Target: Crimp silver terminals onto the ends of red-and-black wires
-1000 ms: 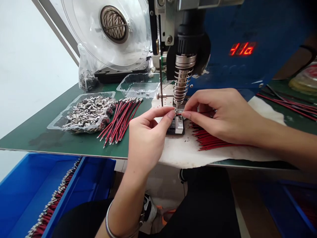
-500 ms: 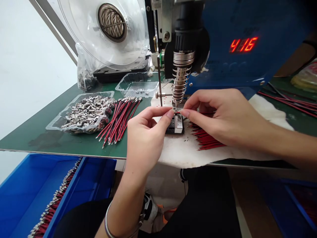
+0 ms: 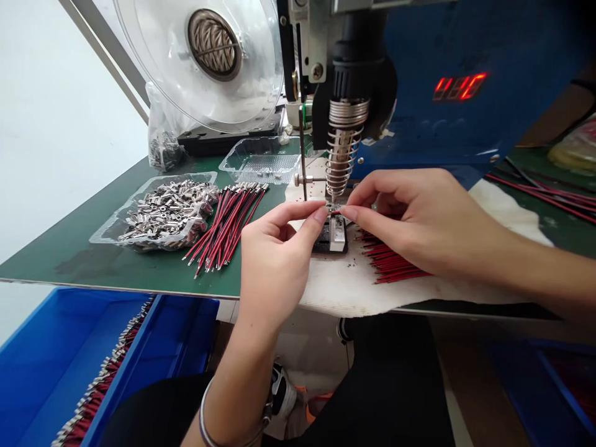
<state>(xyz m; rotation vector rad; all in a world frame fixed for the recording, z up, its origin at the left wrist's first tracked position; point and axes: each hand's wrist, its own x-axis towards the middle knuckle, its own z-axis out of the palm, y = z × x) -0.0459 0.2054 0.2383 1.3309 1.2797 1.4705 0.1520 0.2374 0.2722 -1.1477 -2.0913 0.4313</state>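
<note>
**Wire at iron: steady pinch advised**

Right hand (image 3: 405, 217): thumb and forefinger pinching a red wire (image 3: 336, 212), which lies just below the spring-wrapped iron (image 3: 342, 155), over the small metal block (image 3: 337, 236). Left hand (image 3: 279, 254): thumb and forefinger poised opposite; whether they grip a part cannot be told. Judged requirement: wire end square under the iron, fingertips clear of likely heat, both hands motionless until any joint sets.

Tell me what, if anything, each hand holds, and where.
Right hand: a thin red wire, pinched near its end. Left hand: pinched shut, but anything in its grip is too small to tell.
</note>
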